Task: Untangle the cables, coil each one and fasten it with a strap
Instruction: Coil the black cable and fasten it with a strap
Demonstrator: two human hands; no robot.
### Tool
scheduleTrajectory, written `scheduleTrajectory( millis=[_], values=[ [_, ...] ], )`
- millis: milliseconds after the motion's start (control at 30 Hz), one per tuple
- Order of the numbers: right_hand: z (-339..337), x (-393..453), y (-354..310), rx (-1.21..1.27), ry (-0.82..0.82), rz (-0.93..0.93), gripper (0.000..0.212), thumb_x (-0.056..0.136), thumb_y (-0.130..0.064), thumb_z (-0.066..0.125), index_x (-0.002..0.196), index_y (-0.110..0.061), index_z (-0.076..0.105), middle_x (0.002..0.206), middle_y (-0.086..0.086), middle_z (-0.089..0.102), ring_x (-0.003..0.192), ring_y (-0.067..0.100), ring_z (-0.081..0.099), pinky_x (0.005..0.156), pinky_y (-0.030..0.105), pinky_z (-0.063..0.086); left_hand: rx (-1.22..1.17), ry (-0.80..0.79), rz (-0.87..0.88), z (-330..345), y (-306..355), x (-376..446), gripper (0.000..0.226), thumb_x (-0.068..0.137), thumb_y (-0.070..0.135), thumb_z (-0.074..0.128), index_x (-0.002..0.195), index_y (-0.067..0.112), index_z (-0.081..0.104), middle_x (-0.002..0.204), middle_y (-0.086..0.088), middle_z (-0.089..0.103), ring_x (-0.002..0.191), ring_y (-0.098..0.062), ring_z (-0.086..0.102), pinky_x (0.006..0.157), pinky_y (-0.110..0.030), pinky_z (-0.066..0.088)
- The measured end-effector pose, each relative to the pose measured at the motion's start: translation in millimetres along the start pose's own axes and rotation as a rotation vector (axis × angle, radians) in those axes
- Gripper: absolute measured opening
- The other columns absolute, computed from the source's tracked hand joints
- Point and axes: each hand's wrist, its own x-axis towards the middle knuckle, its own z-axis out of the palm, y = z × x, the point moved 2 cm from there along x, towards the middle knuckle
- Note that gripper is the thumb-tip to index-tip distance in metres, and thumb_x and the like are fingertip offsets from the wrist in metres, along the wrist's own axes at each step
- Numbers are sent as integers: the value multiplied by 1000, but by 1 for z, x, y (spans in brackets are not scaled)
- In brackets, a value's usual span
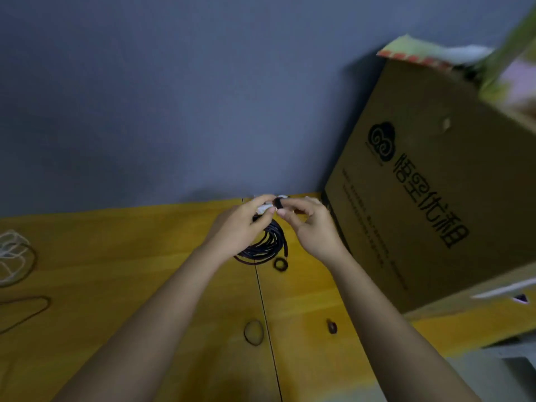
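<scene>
Yellow table [145,256], both hands at 12 o'clock, left hand [240,227] gripping white cable [262,209], right hand [310,224] pinching black strap [278,202], black coil [269,245] beneath.

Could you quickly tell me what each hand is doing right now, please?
Left hand: grips the black cable coil.
Right hand: pinches a dark strap at the coil's top.

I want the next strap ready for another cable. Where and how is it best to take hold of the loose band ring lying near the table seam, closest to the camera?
The band ring lies flat and open on the table, apart from the other things. Probably best to come straight down from above and pinch one side of its thin rim between thumb and fingertip, since flat on the wood it offers no edge to slide under.
</scene>
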Motion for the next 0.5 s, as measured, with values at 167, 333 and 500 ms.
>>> scheduleTrajectory(
  millis=[167, 333, 500],
  values=[
    [-39, 44, -66, -46, 8, -103, 24, 93, -23, 61, 115, -15, 68, 85, -7, 67, 89, 15, 65, 86, 42, 52, -41, 137, 106, -65, 48, 23, 38, 99, 49, 38, 137, 46, 41, 112, 18, 57, 101, -2, 53, 67, -4, 37],
    [-78, 66, -143, -82, 44, -254, 15, 89, -20, 68, 103, -16, 68, 73, -6, 67, 75, 9, 65, 77, 29, 51, 65, 292, 200, -126, 88, 34, 34, 97, 56, 35, 128, 48, 45, 108, 5, 68, 98, -18, 62, 83, -39, 51],
    [-112, 80, -207, 192, 133, -378, 19, 84, -7, 71, 90, -19, 58, 73, -1, 67, 70, 8, 66, 78, 26, 51, 15, 466, 304, -181, 131, 40, 18, 96, 54, 39, 107, 45, 50, 90, 5, 67, 86, -19, 63, 83, -42, 52]
  ],
)
